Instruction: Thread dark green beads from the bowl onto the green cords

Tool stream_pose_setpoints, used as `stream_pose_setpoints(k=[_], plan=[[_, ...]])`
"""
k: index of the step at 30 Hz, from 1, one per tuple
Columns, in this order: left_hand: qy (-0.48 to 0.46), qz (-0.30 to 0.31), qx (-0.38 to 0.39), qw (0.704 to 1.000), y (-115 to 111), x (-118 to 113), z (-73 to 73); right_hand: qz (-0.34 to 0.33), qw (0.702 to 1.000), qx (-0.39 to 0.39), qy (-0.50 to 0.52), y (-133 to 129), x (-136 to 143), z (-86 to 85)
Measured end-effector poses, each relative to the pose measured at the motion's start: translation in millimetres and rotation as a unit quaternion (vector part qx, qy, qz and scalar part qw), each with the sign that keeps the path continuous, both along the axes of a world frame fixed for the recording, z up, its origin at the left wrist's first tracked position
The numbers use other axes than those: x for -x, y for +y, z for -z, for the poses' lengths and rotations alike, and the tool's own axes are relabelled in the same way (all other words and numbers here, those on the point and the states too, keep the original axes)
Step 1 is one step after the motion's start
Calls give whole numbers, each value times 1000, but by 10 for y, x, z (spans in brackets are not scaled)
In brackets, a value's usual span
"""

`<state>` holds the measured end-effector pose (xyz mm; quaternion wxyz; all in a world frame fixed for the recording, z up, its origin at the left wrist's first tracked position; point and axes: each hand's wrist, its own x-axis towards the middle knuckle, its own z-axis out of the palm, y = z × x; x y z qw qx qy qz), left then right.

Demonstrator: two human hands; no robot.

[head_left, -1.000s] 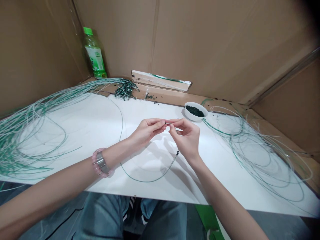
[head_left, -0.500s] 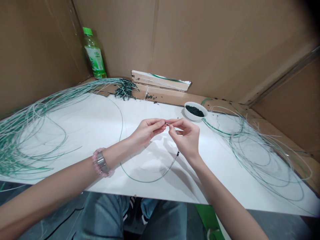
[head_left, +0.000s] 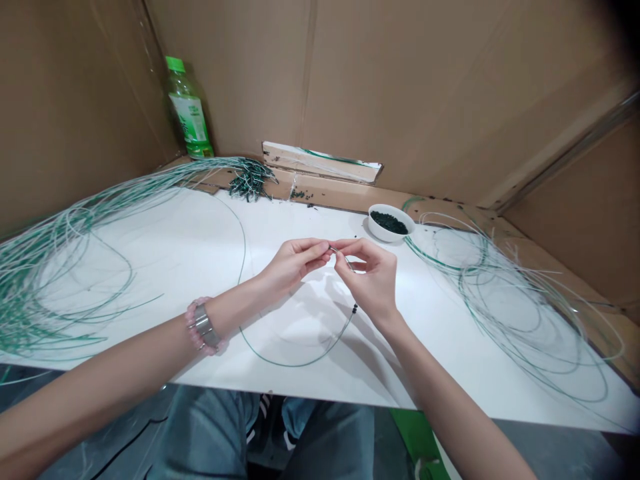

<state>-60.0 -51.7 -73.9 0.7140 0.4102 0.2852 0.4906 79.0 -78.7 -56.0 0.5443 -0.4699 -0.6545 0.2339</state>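
Over the middle of the white table [head_left: 300, 313], my left hand [head_left: 299, 261] and my right hand [head_left: 369, 272] meet fingertip to fingertip. Thumb and forefinger of the left pinch a tiny dark piece, likely a bead, partly hidden by the fingers. My right hand is closed on the end of a thin green cord [head_left: 300, 365], pointing it at the left fingertips. Below the right hand, several small dark beads [head_left: 355, 309] sit on this cord, which loops down over the tabletop. A white bowl [head_left: 385, 235] of dark green beads [head_left: 389, 223] stands beyond my right hand.
Many green and white cords [head_left: 65, 267] lie in a bundle on the left, with dark beaded ends [head_left: 250, 179] at the back. Loose coils of cord [head_left: 520, 300] spread at the right. A green bottle [head_left: 190, 113] stands in the far left corner. Cardboard walls [head_left: 400, 87] enclose the table.
My right fingertips have shifted slightly left and down along the cord, showing a bit more of its end between the hands. My left hand is nearly still.
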Motion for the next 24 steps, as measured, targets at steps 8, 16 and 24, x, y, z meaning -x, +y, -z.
stream_pose_setpoints(k=[8,16,24], plan=[[57,-19,-51,997,0,-11,3,-19,1000,1,-10,15,-15,28],[80,-59,-80,992,19,-10,31,-17,999,35,8,50,-29,50],[74,-88,-57,992,44,-5,26,47,996,-61,-50,60,-82,22]])
